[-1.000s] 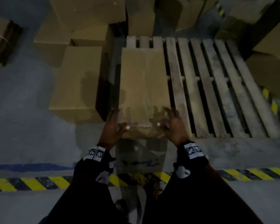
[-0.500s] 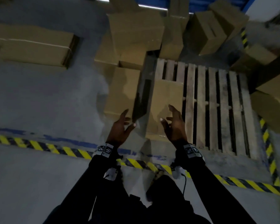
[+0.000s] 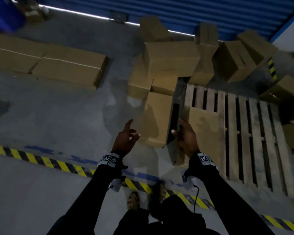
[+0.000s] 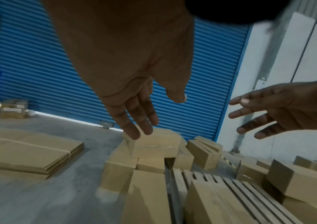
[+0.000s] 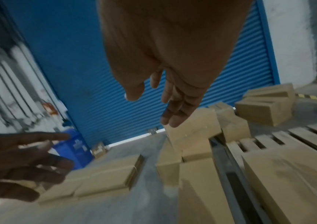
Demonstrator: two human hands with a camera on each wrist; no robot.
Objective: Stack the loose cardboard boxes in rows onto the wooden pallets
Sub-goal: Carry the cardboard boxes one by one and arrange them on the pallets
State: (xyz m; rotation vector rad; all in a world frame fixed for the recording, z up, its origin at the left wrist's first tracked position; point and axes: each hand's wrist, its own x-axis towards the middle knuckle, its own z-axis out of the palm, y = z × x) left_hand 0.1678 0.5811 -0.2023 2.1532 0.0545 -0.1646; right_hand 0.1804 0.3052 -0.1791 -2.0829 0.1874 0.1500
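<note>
One cardboard box (image 3: 204,131) lies flat on the near left corner of the wooden pallet (image 3: 255,141), its long side running with the slats, the rest of the slatted top showing to its right. Just left of the pallet, on the grey floor (image 3: 58,119), a long box (image 3: 155,119) lies beside the pallet's edge, and behind it a loose heap of boxes (image 3: 173,58) piles up toward the far side, some tilted against one another. More boxes (image 3: 236,60) lean at the pallet's far right corner. Both hands hang in the air above the near ends of these boxes, holding nothing: the left hand (image 3: 125,139) has its fingers spread and relaxed, palm turned inward, and the right hand (image 3: 187,138) faces it with fingers likewise loose and apart. Far left, bundles of flattened cardboard (image 3: 47,63) lie tied on the floor. A blue roller shutter (image 3: 193,12) closes the far wall, and a yellow-and-black hazard stripe (image 3: 41,160) crosses the near floor.
</note>
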